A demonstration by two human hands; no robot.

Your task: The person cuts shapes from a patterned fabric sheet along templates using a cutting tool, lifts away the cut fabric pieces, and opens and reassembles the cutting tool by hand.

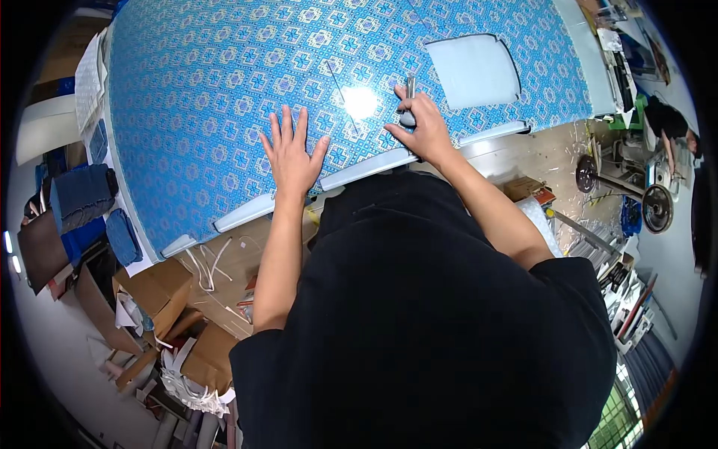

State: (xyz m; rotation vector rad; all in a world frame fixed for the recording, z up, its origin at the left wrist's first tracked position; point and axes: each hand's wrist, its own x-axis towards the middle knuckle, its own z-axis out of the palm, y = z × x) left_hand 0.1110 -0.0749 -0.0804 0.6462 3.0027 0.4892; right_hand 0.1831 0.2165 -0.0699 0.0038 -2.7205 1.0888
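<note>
A blue patterned sheet (217, 97) covers the large work surface, with a bright glare spot near its middle. My left hand (294, 161) lies flat on it, fingers spread, holding nothing. To the right, my right hand (425, 127) is closed around a small metal tool (410, 90) with a dark rounded end, resting on the sheet. A thin dark line runs across the pattern between my hands. Beyond my right hand, a pale rectangular opening (475, 72) with rounded, dark-edged corners interrupts the pattern. White strips (370, 168) show along the near edge.
Folded dark blue cloth (82, 196) and cardboard boxes (157, 288) are at the left. On the right are dumbbell-like round weights (657, 209), piled materials, and another person (669, 127) in dark clothing. White cords (209, 266) hang below the near edge.
</note>
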